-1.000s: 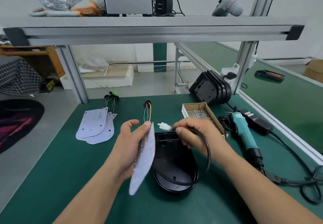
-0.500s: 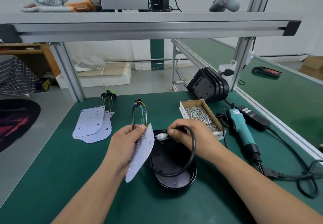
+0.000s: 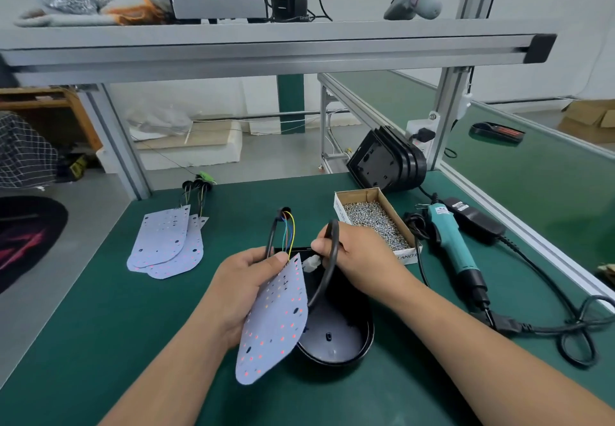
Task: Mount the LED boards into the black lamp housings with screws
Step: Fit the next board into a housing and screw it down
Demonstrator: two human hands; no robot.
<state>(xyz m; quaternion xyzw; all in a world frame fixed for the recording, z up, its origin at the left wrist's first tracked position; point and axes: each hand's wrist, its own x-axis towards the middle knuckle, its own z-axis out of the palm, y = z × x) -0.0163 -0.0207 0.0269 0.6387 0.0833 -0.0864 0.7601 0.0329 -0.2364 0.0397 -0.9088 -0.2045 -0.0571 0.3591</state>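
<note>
The left hand (image 3: 244, 292) grips one LED board (image 3: 274, 320) by its upper edge, thumb on the face and fingers curled behind. The board tilts up from the mat, with its lower end over the near left rim of the single open black lamp housing (image 3: 342, 339). The right hand (image 3: 361, 261) pinches the black cable (image 3: 332, 242) between thumb and forefinger above the housing's far end, wrist low and forearm running in from the right. The cable arcs down behind the board. A white connector (image 3: 311, 264) sits just under the right thumb, and thin coloured wires (image 3: 289, 231) (yellow, green and blue can be told) rise from the board's top.

Just right of the right hand is one cardboard box of screws (image 3: 374, 221); its near end reads "LANCER", the start being hidden. Beside that lies one teal electric screwdriver (image 3: 452, 251), its label too small to read, next to a black power adapter (image 3: 474, 221). A stack of black housings (image 3: 387, 162), about four by their edges, leans at the far side. Well left lies a pile of at least three more LED boards (image 3: 166, 242) on the green mat (image 3: 100, 309).
</note>
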